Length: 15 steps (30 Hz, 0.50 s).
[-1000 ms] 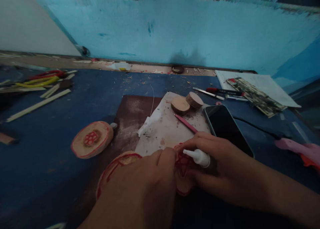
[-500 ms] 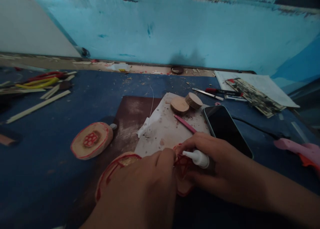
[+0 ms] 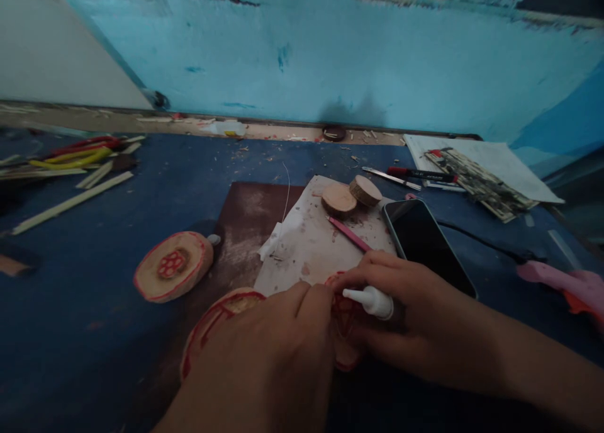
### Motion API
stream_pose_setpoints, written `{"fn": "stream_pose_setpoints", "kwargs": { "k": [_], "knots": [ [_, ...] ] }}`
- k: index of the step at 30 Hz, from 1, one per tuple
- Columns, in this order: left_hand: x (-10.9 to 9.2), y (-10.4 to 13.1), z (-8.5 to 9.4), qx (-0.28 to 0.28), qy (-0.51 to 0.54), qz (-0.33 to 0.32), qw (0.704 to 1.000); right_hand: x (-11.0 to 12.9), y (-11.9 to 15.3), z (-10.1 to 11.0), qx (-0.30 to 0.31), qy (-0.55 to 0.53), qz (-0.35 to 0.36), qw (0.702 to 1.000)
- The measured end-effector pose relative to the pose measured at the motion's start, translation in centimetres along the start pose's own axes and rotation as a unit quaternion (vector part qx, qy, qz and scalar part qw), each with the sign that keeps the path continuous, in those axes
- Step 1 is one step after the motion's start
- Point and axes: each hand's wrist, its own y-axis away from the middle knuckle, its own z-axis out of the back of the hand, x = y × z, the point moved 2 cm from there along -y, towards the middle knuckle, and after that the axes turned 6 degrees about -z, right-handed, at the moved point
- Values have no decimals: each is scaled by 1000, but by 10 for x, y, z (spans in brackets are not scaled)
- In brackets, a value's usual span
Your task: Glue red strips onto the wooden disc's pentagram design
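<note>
My right hand (image 3: pixel 419 307) is closed around a small bottle with a white pointed nozzle (image 3: pixel 375 302), its tip aimed left. Fingers of that hand also rest at a wood slice with a red star and red rim (image 3: pixel 348 352). Against the slice's left edge my left hand (image 3: pixel 278 338) has its fingers pressed together; what lies between them is hidden. Partly under the left hand is a larger wood slice with red painted lines (image 3: pixel 201 335). Farther left lies a wood slice with a red flower-like pattern (image 3: pixel 153 275).
Beyond my hands, two plain wood discs (image 3: pixel 338 199) and a pink pencil-like tool (image 3: pixel 349 233) lie on a stained white sheet (image 3: pixel 302 250) over a brown board (image 3: pixel 245 213). A phone (image 3: pixel 427 241) lies right. Wooden sticks (image 3: pixel 73 201) lie left; markers (image 3: pixel 422 174) sit behind.
The bottle and the fingers of my right hand have shifted very slightly. My left hand stays almost in place, and the other things lie as before.
</note>
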Motion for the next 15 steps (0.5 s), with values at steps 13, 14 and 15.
{"fn": "stream_pose_setpoints", "kwargs": {
  "k": [13, 14, 15],
  "knots": [
    [-4, -10, 11, 27, 16, -33, 999, 2, 3, -1, 2, 2, -2, 1000],
    [-4, -11, 11, 26, 22, -29, 999, 3, 2, -1, 0, 2, -2, 1000],
    [-4, -11, 12, 25, 23, -29, 999, 4, 2, -2, -2, 2, -3, 1000]
  ]
}}
